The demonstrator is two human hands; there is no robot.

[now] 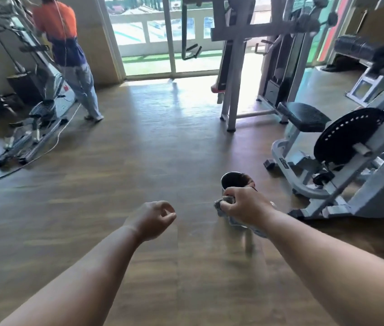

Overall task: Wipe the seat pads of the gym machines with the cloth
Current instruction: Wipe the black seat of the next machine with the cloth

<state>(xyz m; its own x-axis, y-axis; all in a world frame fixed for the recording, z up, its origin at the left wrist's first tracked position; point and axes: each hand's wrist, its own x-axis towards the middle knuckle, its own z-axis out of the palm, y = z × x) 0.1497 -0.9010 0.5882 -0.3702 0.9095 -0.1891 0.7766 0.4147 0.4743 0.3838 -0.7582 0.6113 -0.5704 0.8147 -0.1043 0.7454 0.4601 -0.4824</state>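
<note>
The right hand (245, 204) gripped the grey cloth (224, 205) bunched under its curled fingers; the left hand (154, 218) hung loosely curled, holding nothing. No wiping had begun. The nearest seat pad (304, 116) lay well beyond the right hand, so the next move likely called for walking over.

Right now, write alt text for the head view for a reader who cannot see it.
A person's right hand grips a grey cloth beside a metal cup, while the empty left hand hangs loosely curled above a wooden floor. A black seat pad on a gym machine is ahead to the right; another person stands far left.
</note>
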